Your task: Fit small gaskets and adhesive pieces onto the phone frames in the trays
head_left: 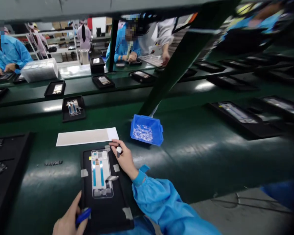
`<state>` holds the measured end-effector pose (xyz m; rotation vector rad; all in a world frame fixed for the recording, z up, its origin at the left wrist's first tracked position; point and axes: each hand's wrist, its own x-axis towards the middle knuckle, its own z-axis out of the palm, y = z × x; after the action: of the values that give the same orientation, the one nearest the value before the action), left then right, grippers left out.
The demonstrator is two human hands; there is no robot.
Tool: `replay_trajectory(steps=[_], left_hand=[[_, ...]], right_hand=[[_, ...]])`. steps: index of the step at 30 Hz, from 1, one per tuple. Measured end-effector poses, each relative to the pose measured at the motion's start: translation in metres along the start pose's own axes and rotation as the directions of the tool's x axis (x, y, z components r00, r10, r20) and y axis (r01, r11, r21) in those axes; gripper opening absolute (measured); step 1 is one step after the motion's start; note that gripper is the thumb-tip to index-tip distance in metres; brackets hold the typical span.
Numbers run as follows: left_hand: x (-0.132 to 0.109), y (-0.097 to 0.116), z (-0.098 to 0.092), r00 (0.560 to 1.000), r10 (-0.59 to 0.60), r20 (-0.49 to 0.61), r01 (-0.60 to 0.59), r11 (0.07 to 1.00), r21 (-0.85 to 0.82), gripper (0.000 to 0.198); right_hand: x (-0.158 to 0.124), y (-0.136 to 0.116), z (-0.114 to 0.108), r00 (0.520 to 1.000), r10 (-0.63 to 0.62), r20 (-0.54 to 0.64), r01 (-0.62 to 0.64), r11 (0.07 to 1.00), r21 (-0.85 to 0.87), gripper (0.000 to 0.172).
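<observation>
My left hand (70, 217) is closed around a short blue pen-like tool (83, 216), beside the lower left edge of a black foam tray (100, 212). In the tray lies a phone housing (98, 176) with two blue strips and a silvery flap on its right side. My right hand (123, 159) is at the tray's upper right corner, fingertips near a piece of tape (107, 148). It holds a small tool with a white end and a dark part (119, 151), whose kind I cannot make out. Above the tray lies a pale strip sheet (83, 137).
A blue bin (147, 130) with small white pieces stands right of my right hand. A black tray with dark parts (8, 169) is at left, another phone tray (73, 109) farther back. A green slanted post (176, 62) crosses the view. Co-workers (127, 42) sit across the line.
</observation>
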<state>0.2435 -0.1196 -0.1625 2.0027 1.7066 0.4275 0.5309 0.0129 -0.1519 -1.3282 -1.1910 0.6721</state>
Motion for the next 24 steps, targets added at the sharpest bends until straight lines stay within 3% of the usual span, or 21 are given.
replay_trajectory(steps=[3,6,10,13,17,20,22,24], left_hand=[[0.012,0.023,-0.015,0.971,0.231,-0.054,-0.224,0.967,0.123,0.047],[0.030,0.046,-0.022,0.896,0.442,0.039,-0.437,0.864,0.249,0.042],[0.054,0.064,-0.014,0.823,0.508,0.252,-0.567,0.745,0.351,0.045],[0.058,0.066,-0.006,0.780,0.573,0.253,-0.626,0.700,0.345,0.032],[0.042,0.067,-0.005,0.734,0.623,0.270,-0.678,0.696,0.238,0.021],[0.042,0.066,-0.018,0.760,0.610,0.225,-0.639,0.764,0.090,0.028],[0.055,0.055,-0.035,0.842,0.536,0.062,-0.538,0.843,0.018,0.026],[0.075,0.034,-0.054,0.915,0.382,-0.133,-0.381,0.924,0.031,0.021]], right_hand=[[-0.002,0.002,-0.001,0.999,-0.005,0.050,0.007,0.999,-0.038,0.026],[-0.004,0.004,-0.001,0.997,-0.029,0.066,0.034,0.996,-0.081,0.025],[-0.009,-0.002,-0.001,0.993,-0.098,0.060,0.108,0.977,-0.181,0.021],[-0.011,-0.010,0.001,0.986,-0.143,0.085,0.160,0.956,-0.247,0.018],[-0.012,-0.013,0.002,0.978,-0.171,0.123,0.198,0.943,-0.266,0.017],[-0.015,-0.008,0.002,0.960,-0.237,0.147,0.273,0.908,-0.318,0.017],[-0.015,-0.003,0.002,0.938,-0.303,0.165,0.344,0.860,-0.376,0.017],[-0.015,-0.003,0.002,0.921,-0.347,0.177,0.389,0.830,-0.399,0.016]])
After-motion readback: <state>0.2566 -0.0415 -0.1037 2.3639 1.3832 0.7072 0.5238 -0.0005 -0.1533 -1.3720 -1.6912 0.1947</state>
